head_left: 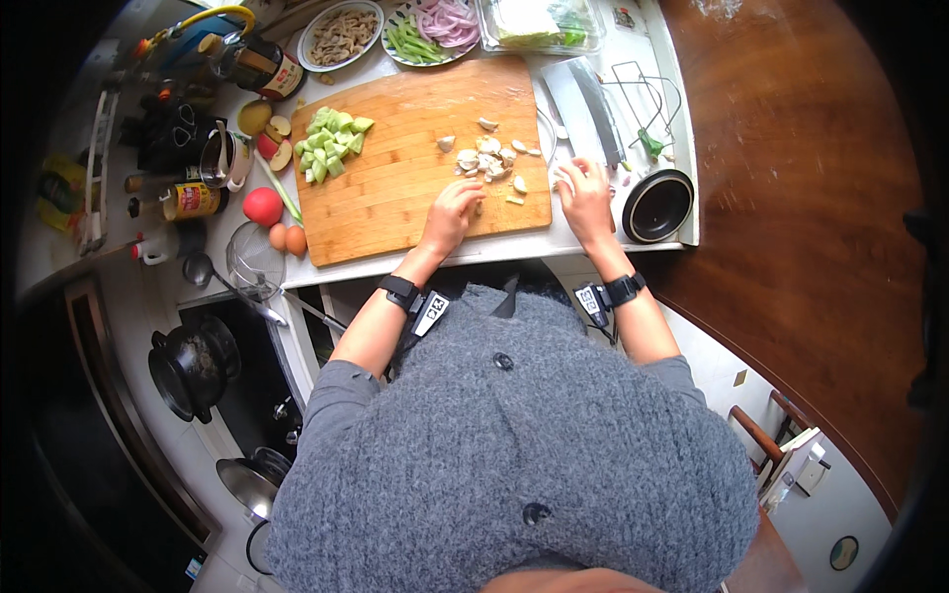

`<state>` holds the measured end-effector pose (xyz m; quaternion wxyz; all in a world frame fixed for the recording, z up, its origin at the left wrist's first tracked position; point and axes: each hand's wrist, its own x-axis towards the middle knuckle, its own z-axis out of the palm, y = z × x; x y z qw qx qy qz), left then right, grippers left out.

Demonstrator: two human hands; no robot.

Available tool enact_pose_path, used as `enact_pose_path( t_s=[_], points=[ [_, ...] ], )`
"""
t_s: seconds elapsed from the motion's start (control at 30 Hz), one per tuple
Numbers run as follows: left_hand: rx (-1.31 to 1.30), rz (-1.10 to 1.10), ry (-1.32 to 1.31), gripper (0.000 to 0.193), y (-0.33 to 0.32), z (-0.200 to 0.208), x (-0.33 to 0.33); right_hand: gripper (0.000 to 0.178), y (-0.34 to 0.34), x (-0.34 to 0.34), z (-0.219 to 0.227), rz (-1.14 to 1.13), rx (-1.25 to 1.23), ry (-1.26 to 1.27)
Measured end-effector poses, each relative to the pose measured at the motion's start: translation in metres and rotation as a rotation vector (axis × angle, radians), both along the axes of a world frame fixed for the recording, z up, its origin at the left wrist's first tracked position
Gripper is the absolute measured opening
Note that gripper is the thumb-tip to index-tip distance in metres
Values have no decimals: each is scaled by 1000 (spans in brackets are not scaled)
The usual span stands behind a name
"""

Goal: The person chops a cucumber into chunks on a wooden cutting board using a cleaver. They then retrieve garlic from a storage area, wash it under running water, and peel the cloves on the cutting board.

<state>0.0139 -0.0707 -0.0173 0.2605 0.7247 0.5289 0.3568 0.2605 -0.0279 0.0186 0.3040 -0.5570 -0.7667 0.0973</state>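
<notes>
A wooden cutting board (395,128) lies on the white counter. Peeled and unpeeled garlic cloves (486,158) are heaped on its right half. Just below them, my left hand (453,215) rests at the board's near edge, its fingers curled together; whatever they hold is hidden. Off the board's right edge, my right hand (585,198) has bent fingers around something small and pale that I cannot make out. A cleaver (583,104) lies right above this hand, beside a partly covered white plate (546,128). Chopped green pieces (332,146) sit on the board's upper left.
A black round bowl (659,206) and a wire rack (647,104) stand at right. Behind the board are a bowl of sliced meat (341,40), a plate of sliced onion (447,22) and a clear container (539,25). Tomato (263,207), eggs (295,240), strainer (255,259) and sauce bottles line the left.
</notes>
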Motion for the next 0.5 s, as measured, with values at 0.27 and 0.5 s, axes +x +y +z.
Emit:
enact_pose_path(
  t_s=[0.27,0.5],
  points=[
    [-28,107,28,13,23,9,6,15,43,-72,-14,96,-256,-95],
    [-151,81,-216,21,51,26,31,16,33,-60,-4,-4,-791,885]
  ],
)
